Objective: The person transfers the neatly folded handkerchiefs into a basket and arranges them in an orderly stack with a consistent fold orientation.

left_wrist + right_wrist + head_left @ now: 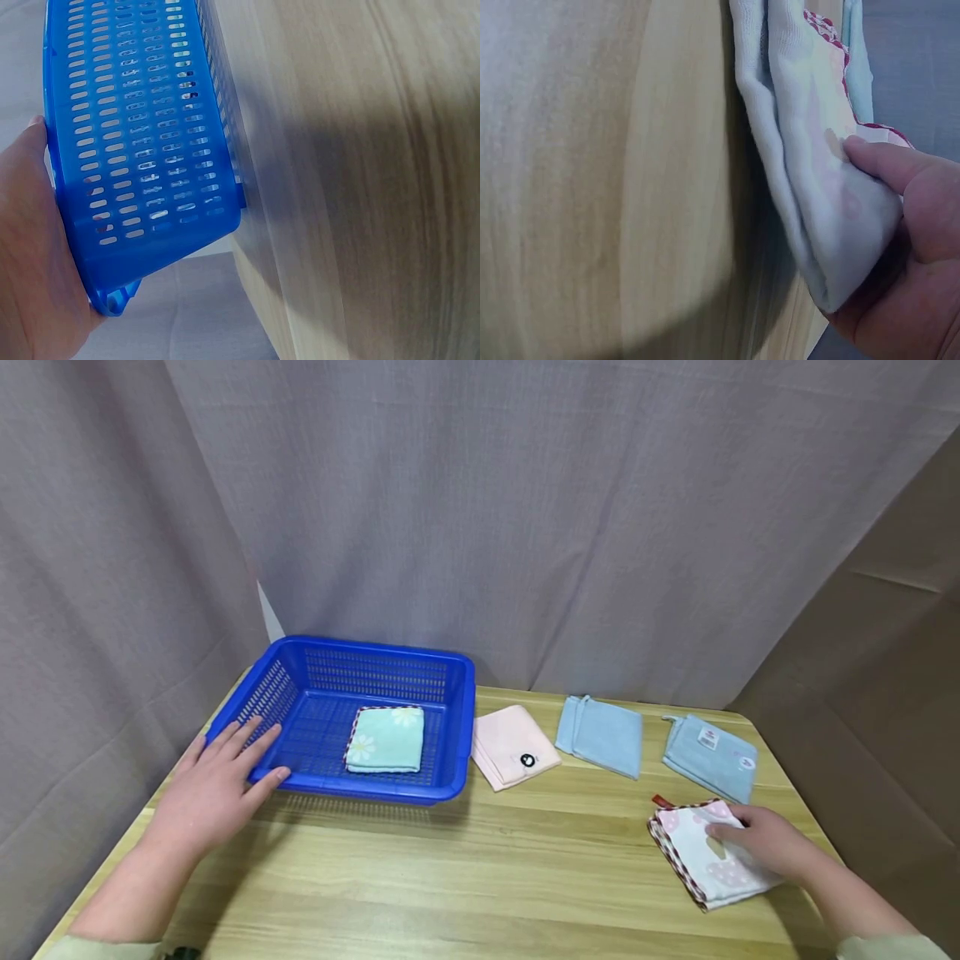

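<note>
My left hand rests with spread fingers on the near left corner of a blue plastic basket. In the left wrist view the hand lies along the rim of the perforated basket wall. A folded mint towel with white daisies lies inside the basket. At the right, my right hand grips a folded white towel with pink patches and a red-checked edge. In the right wrist view the thumb presses on top of the white towel, the other fingers underneath, mostly hidden.
Right of the basket lies a folded pink towel with a round black badge. Further right are a folded light blue towel and another blue towel with a white label. Grey curtains enclose the wooden table.
</note>
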Action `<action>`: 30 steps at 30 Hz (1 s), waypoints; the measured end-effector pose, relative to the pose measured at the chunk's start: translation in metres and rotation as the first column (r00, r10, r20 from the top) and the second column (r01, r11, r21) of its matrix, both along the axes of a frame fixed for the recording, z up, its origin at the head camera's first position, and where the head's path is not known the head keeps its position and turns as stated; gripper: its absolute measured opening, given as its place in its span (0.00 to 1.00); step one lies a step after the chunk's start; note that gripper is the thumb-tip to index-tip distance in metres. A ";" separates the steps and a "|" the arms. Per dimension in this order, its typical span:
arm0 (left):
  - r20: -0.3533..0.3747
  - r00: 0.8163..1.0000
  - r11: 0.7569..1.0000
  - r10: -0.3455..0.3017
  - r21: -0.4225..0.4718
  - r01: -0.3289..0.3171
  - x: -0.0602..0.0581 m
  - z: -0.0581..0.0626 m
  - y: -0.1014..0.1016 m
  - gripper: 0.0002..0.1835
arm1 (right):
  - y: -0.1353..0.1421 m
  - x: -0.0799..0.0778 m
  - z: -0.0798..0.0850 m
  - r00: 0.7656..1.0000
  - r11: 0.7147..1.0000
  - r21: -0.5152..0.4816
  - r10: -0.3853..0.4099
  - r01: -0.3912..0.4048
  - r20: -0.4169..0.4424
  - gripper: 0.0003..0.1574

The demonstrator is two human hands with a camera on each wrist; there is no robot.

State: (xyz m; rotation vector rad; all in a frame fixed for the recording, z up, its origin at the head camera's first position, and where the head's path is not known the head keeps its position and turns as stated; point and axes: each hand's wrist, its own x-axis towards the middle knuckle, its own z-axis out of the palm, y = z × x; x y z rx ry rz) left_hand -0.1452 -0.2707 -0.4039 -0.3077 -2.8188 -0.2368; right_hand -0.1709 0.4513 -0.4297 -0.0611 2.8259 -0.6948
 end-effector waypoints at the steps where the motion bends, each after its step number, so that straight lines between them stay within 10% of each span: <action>1: 0.001 1.000 1.000 0.001 0.000 -0.001 0.000 0.000 0.000 0.36 | 0.000 0.001 0.000 1.000 1.000 -0.011 -0.004 0.004 0.000 0.26; 30: 0.006 1.000 1.000 0.001 0.001 -0.001 0.000 0.000 0.000 0.35 | -0.004 0.014 0.002 0.995 0.989 -0.129 -0.085 0.078 -0.052 0.35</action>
